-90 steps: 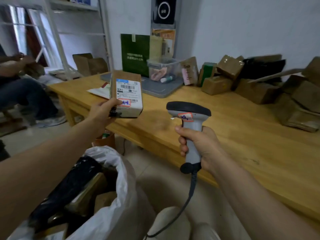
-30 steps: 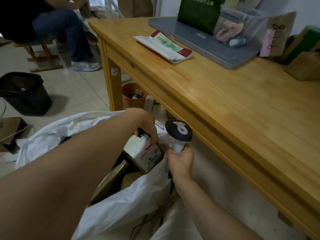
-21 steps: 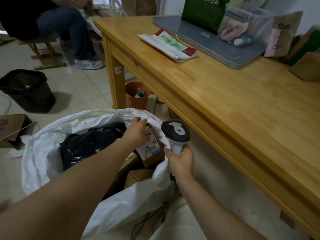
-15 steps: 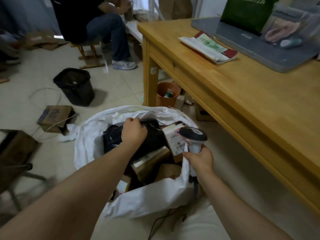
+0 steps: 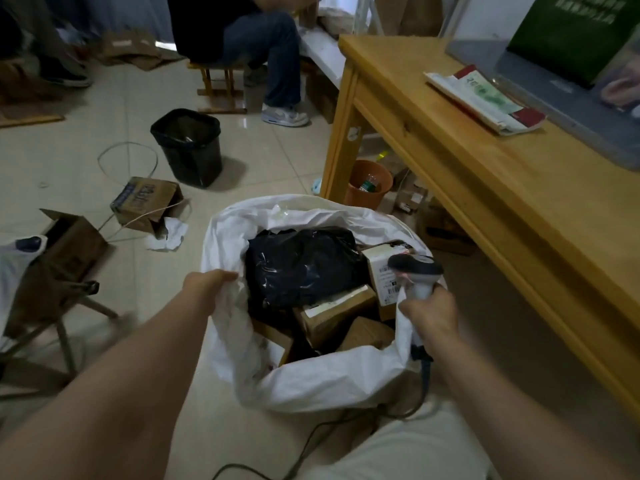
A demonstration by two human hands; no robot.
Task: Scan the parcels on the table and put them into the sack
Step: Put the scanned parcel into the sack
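A white sack (image 5: 322, 382) stands open on the floor below me, holding a black plastic parcel (image 5: 301, 265), several brown boxes (image 5: 332, 311) and the white labelled box (image 5: 382, 271) at its right side. My left hand (image 5: 209, 285) grips the sack's left rim. My right hand (image 5: 431, 311) holds the grey barcode scanner (image 5: 415, 271) by its handle, with the sack's right rim caught against it. The scanner's cable runs down past my knee.
The wooden table (image 5: 519, 202) runs along the right, with a flat envelope (image 5: 485, 98) and a grey tray (image 5: 568, 109) on it. A black bin (image 5: 188, 147), an orange bucket (image 5: 369, 183), cardboard boxes (image 5: 145, 202) and a seated person (image 5: 249, 36) are on the floor side.
The labelled box went from my left hand into the sack. My left hand then left the black parcel and took hold of the sack's left rim. The view swung left.
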